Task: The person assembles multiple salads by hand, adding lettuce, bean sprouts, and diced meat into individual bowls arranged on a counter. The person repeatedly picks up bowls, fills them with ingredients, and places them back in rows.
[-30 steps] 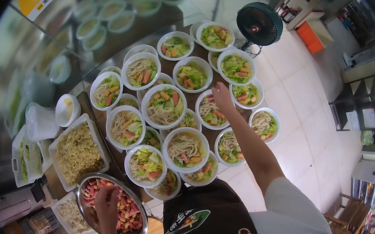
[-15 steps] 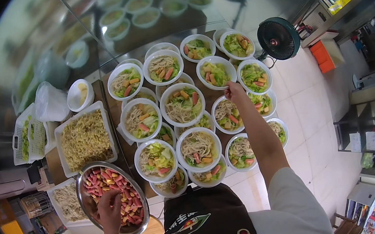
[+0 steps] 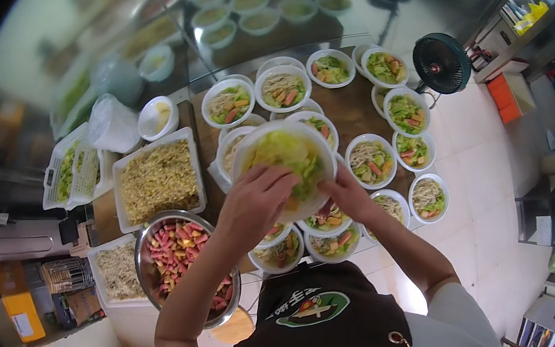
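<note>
A white bowl [image 3: 319, 140] of lettuce is raised above the other bowls, in front of me. My right hand [image 3: 346, 196] grips its near right rim. My left hand [image 3: 260, 201] reaches over its near left side, fingers bent together down onto the lettuce [image 3: 284, 147]; whatever is in them is hidden. Beneath and around stand several white bowls, some stacked, with lettuce, noodle-like pale strands and pink and yellow pieces, such as this filled bowl [image 3: 369, 162]. Left of my left forearm is a steel basin [image 3: 139, 260] of pink and yellow cut pieces [image 3: 178, 248].
A white tray [image 3: 198, 170] of yellowish sprouts lies behind the basin, and another tray [image 3: 96, 270] of pale strands beside it. Further back are a white basket [image 3: 52, 184], a plastic bag [image 3: 111, 122] and a small bowl [image 3: 174, 117]. A fan [image 3: 441, 63] stands at the far right.
My right hand has lifted a lettuce bowl from the back of the table and brought it nearer. My left hand has left the steel basin and moved right, over that bowl. The view has shifted.
</note>
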The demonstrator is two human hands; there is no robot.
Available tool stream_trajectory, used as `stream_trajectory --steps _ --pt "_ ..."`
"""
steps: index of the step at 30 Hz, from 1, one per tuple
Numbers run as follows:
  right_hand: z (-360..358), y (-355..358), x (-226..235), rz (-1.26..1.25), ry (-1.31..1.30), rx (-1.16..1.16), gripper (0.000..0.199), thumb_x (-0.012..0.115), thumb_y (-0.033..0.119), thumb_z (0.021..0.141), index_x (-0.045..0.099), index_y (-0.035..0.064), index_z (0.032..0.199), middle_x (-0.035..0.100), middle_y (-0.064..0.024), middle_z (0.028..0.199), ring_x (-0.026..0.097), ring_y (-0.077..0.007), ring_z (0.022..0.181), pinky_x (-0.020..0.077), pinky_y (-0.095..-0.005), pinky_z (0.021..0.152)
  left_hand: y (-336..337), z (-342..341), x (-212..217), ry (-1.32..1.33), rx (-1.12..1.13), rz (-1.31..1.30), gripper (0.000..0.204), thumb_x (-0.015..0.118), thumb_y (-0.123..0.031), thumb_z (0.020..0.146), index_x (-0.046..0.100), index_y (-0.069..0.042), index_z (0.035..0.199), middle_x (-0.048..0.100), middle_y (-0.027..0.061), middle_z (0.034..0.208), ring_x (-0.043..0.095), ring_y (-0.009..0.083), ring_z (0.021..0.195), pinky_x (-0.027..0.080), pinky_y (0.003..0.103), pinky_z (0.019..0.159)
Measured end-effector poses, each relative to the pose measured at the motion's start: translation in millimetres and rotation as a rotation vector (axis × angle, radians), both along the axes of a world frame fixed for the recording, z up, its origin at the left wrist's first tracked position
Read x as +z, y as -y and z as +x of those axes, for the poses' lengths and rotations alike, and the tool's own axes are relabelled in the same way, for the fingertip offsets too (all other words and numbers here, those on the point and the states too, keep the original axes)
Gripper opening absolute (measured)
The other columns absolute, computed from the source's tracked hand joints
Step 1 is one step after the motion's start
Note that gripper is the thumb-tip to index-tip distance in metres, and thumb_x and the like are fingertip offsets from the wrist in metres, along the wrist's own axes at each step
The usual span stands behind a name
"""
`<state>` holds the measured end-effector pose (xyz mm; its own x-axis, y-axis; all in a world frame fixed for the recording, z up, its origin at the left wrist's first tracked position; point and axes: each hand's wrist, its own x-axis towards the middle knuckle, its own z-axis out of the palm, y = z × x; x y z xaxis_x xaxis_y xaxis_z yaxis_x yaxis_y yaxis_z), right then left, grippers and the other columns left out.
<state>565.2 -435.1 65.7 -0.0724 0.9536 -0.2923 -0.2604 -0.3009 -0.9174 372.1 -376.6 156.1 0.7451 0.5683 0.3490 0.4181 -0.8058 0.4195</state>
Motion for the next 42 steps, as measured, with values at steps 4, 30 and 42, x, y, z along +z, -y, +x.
stream_trajectory --steps 4,30,42 --pt "-36.6 25.4 3.3 -0.054 -0.079 0.127 0.043 0.041 0.002 0.084 0.031 0.0067 0.126 0.052 -0.0104 0.091 0.058 -0.0158 0.052 0.0499 -0.0252 0.042 -1.1 -12.1 -17.4 -0.101 -0.089 0.043 0.017 0.063 -0.005 0.073 0.06 -0.005 0.09 0.059 0.0086 0.091 0.057 0.0289 0.086 0.047 0.038 0.072" --pt "-139.6 36.2 -12.8 -0.153 -0.018 0.166 0.031 0.044 0.008 0.084 0.029 0.0013 0.109 0.05 -0.0139 0.082 0.057 -0.0187 0.046 0.0482 -0.0278 0.037 24.8 -90.2 -55.6 -0.309 0.284 -0.028 0.033 0.064 -0.004 0.062 0.059 -0.007 0.095 0.057 0.0108 0.089 0.055 0.0306 0.086 0.046 0.04 0.074" --pt "-149.7 26.3 -14.3 -0.085 -0.059 0.144 0.029 0.042 0.008 0.085 0.028 0.0023 0.109 0.051 -0.0139 0.082 0.056 -0.0172 0.046 0.0481 -0.0263 0.037 -7.3 -130.1 -35.8 0.161 0.45 -0.78 0.021 0.065 -0.003 0.071 0.06 -0.004 0.092 0.06 0.0108 0.083 0.059 0.0245 0.077 0.046 0.033 0.071"
